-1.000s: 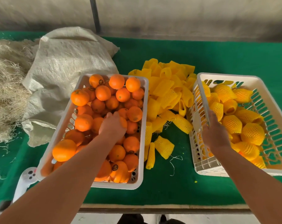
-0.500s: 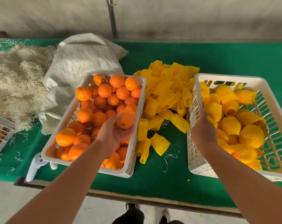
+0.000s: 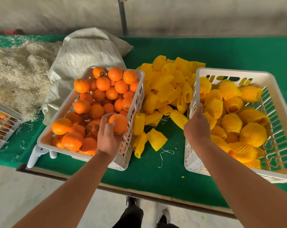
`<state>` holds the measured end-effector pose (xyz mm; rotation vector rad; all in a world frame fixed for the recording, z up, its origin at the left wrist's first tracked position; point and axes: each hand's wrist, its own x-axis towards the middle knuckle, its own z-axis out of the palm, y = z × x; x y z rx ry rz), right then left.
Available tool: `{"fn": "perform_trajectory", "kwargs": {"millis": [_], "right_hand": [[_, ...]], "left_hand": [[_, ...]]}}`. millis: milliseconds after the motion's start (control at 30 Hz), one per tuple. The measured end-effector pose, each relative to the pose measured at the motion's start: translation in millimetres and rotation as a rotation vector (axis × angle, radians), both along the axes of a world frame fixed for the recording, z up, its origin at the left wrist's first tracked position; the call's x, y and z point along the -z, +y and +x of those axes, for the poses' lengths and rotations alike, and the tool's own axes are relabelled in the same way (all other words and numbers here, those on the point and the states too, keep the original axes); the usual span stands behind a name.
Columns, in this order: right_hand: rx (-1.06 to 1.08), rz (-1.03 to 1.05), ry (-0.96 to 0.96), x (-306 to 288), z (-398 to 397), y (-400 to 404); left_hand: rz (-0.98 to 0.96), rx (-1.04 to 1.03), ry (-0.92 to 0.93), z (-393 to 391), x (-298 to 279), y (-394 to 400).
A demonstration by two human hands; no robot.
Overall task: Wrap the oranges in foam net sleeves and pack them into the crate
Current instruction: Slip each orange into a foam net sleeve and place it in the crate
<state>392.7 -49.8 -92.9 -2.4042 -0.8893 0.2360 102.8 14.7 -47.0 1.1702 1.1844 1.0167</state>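
Orange [image 3: 118, 123], bare, sits in my left hand [image 3: 107, 139], cupped from below with fingers curled round its underside and thumb over the near face, above the near right corner of the supply basket [image 3: 88, 72]. That basket holds many more unwrapped oranges. My right hand [image 3: 196, 127] is at the left wall of the crate [image 3: 230, 72], fingers hooked over the rim and gripping it; it carries no sleeve.

Handling judgement: the fruit looks firm, round and moderately heavy for its size, with a smooth waxy skin that could roll out of a loose palm. I would keep it seated deep in the fingers, holding round the widest part, leaving one end exposed for the net.

The foam net sleeves [image 3: 165, 89] lie heaped on the green table [image 3: 156, 175] between basket and crate, several loose ones near the front. They appear very light, soft and stretchy, likely to snag or tear if pulled by one strand. I judge the best hold is at the open mouth, spreading it with fingertips.

The crate already holds many sleeved oranges [image 3: 253, 134], with room remaining.
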Motion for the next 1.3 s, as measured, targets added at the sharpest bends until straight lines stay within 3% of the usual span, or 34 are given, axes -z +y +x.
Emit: {"fn": "perform_trajectory", "kwargs": {"millis": [167, 433, 667, 1300], "right_hand": [[-0.028, 0.006, 0.007, 1, 1, -2], [-0.050, 0.009, 0.007, 7, 4, -2], [-0.050, 0.004, 0.022, 5, 2, -1], [-0.058, 0.016, 0.039, 5, 3, -2]], "left_hand": [[0.131, -0.028, 0.157, 5, 6, -3], [0.468, 0.101, 0.520, 8, 10, -5], [0.528, 0.169, 0.615, 10, 12, -6], [0.558, 0.124, 0.638, 14, 9, -9]]}}
